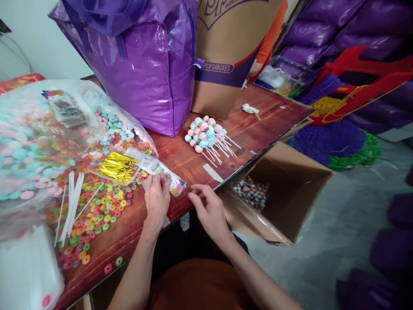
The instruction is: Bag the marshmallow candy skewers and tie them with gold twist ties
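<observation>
My left hand [157, 199] rests on the wooden table [180, 159], its fingers curled onto a small clear printed bag [167, 176] near the table's front edge. My right hand [208, 209] hovers just right of it, fingers bent and pinched together near the bag's end; what they hold, if anything, is too small to see. A pack of gold twist ties [118, 167] lies just left of the bag. White sticks [71, 202] lie among loose coloured ring candies [100, 211]. A bunch of finished candy sticks [206, 135] lies further back on the table.
A big clear bag of pastel candies [35, 142] fills the left. A purple tote [151, 64] and a cardboard carton [226, 56] stand at the back. An open cardboard box [290, 193] with wrapped pieces sits below the table's edge. Purple bundles lie on the floor at right.
</observation>
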A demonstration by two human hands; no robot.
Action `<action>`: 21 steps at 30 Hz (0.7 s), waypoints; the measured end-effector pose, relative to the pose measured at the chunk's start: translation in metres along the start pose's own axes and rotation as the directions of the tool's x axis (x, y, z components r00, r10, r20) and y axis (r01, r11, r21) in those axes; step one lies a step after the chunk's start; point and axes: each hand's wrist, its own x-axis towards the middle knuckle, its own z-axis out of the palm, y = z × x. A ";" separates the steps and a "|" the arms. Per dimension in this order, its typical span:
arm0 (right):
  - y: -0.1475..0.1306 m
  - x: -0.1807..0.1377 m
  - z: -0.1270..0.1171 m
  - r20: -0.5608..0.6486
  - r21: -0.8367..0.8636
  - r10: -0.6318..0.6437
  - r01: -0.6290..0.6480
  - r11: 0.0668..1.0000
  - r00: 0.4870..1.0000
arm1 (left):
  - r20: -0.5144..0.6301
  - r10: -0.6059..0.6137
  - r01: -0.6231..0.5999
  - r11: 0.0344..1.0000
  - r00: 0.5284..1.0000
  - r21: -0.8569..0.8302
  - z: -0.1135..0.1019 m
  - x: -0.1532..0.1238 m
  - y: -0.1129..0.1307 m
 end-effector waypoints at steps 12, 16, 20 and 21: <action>0.001 0.019 0.019 0.037 -0.031 0.013 -0.011 0.999 0.999 | -0.021 -0.157 0.128 0.868 0.987 -0.480 -0.007 -0.003 0.000; -0.005 0.032 0.032 0.185 0.299 0.158 -0.209 0.931 0.970 | 0.044 -0.176 0.161 0.738 0.983 -0.656 -0.016 -0.012 0.011; -0.015 0.036 0.043 0.207 0.472 0.163 -0.245 0.847 0.965 | -0.022 -0.268 0.171 0.672 0.963 -0.721 -0.024 -0.025 0.018; -0.017 0.035 0.043 0.189 0.475 0.151 -0.225 0.851 0.970 | -0.016 -0.309 0.200 0.652 0.951 -0.731 -0.025 -0.028 0.018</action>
